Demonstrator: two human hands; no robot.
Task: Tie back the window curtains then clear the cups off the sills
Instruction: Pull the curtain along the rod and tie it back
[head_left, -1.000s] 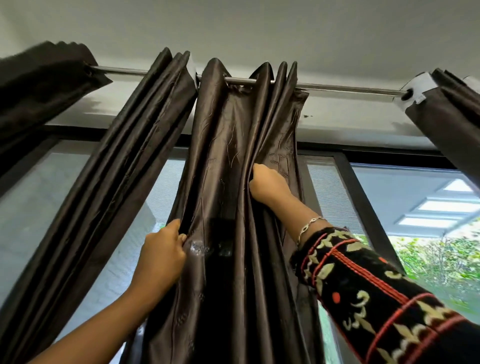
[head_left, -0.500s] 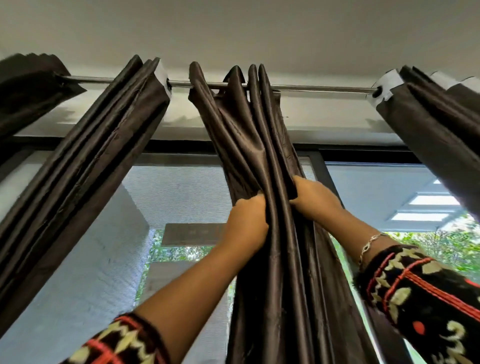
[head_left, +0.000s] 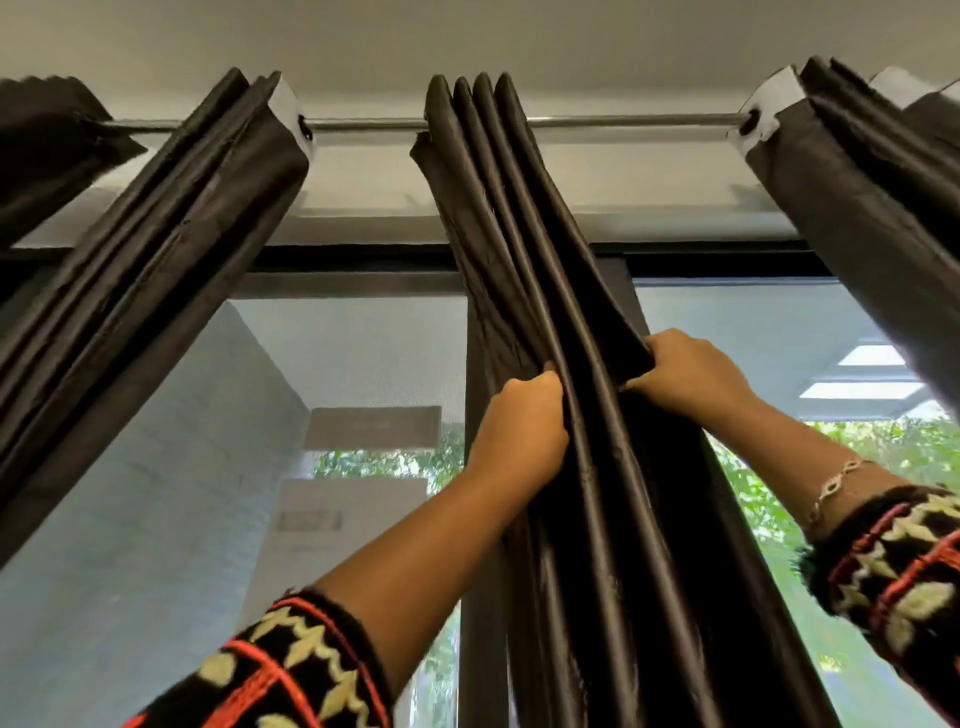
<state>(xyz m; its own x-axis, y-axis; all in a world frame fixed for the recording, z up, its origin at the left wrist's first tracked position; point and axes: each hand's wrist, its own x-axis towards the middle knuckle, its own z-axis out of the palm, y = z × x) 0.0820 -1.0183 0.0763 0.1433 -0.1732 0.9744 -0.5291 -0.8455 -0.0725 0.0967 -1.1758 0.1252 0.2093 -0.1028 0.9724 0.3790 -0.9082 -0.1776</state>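
Observation:
A dark brown curtain (head_left: 524, 223) hangs bunched in tight folds from the middle of a metal rod (head_left: 634, 122). My left hand (head_left: 522, 426) grips the folds from the left side, fingers curled into the fabric. On the curtain's right edge my right hand (head_left: 685, 371) grips the outer fold. Both hands are raised well above head height. No cups or sills are in view.
Another gathered brown curtain (head_left: 171, 234) hangs at the left and one more (head_left: 872, 208) at the right of the same rod. Behind them is a dark-framed window (head_left: 363, 364) with a mesh screen, a grey wall and green foliage outside. The ceiling is close above.
My left hand has pushed the curtain's left part rightward against the right part, so the spread panel is now one tight bundle. The view has tilted and shifted, with the bundle now centred.

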